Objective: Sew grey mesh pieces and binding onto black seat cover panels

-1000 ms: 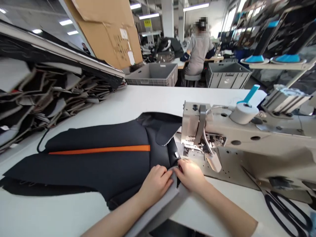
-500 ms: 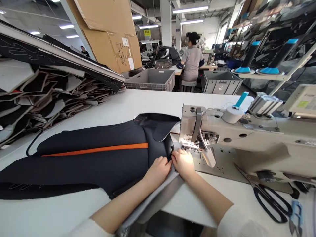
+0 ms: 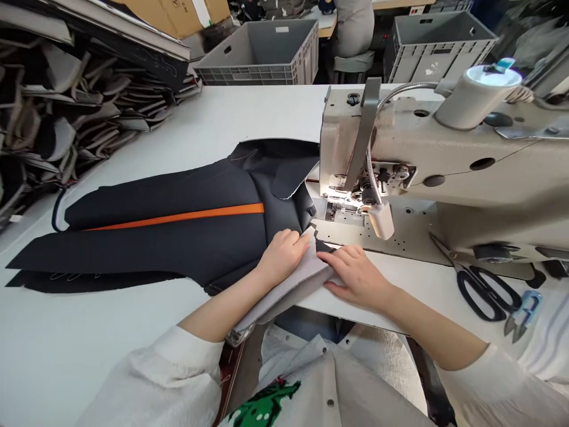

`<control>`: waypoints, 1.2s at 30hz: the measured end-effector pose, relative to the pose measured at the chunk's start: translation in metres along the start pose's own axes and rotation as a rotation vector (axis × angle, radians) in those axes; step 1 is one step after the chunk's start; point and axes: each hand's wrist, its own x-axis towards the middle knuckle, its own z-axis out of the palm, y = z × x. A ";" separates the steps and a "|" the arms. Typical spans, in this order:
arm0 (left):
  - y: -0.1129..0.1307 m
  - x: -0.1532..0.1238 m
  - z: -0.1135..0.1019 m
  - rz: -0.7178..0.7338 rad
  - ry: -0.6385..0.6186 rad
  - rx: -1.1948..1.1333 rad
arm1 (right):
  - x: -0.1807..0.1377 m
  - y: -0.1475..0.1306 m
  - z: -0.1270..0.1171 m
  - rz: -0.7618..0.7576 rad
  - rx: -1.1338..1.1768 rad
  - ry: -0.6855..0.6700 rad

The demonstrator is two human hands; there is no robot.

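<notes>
A black padded fabric piece (image 3: 213, 243) with an orange stripe (image 3: 186, 216) lies on the white table, its right end near the sewing machine's (image 3: 342, 204) lit needle area. My left hand (image 3: 284, 252) is closed on the folded-over edge, where the pale grey backing (image 3: 293, 276) shows. Just to the right, my right hand (image 3: 355, 273) pinches the same piece between thumb and fingers, beside a small black corner of it. Both hands are in front of the machine's metal plate, apart from the needle. A black flap covers part of the fabric's far right end.
Black-handled scissors (image 3: 486, 290) and blue thread snips (image 3: 524, 314) lie on the right. Stacked cut pieces (image 3: 89, 112) line the left. Grey crates (image 3: 284, 53) and a seated person (image 3: 353, 26) are beyond the table. A white thread cone (image 3: 478, 98) tops the machine.
My view has tilted down. My right hand has moved right, away from my left hand and the needle area. The fabric's near edge is now folded up, showing its grey backing.
</notes>
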 end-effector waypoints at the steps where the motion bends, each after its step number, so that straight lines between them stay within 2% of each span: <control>1: 0.001 0.001 -0.002 -0.002 -0.003 -0.015 | -0.001 -0.001 0.001 -0.012 -0.040 0.012; 5: 0.002 0.002 -0.006 0.038 -0.011 -0.125 | -0.004 -0.003 0.002 -0.152 -0.087 0.062; 10: -0.003 0.007 0.000 0.138 0.067 -0.149 | -0.005 0.008 0.005 -0.246 -0.167 0.168; 15: -0.013 0.039 0.014 0.143 -0.025 -0.121 | -0.003 0.033 0.001 -0.185 -0.279 0.185; 20: -0.017 0.068 0.023 0.266 -0.067 -0.101 | -0.007 0.045 -0.008 -0.034 -0.358 0.164; 22: -0.016 0.069 0.022 0.287 -0.081 -0.096 | -0.009 0.042 -0.009 -0.020 -0.395 0.159; 25: -0.014 0.064 0.018 0.234 -0.135 -0.124 | -0.011 0.037 -0.010 0.010 -0.462 0.171; 30: -0.013 0.063 0.015 0.180 -0.205 -0.209 | -0.011 0.039 -0.013 -0.030 -0.507 0.141; 36: -0.011 0.066 0.015 0.130 -0.199 -0.217 | -0.014 0.044 -0.015 -0.053 -0.514 0.107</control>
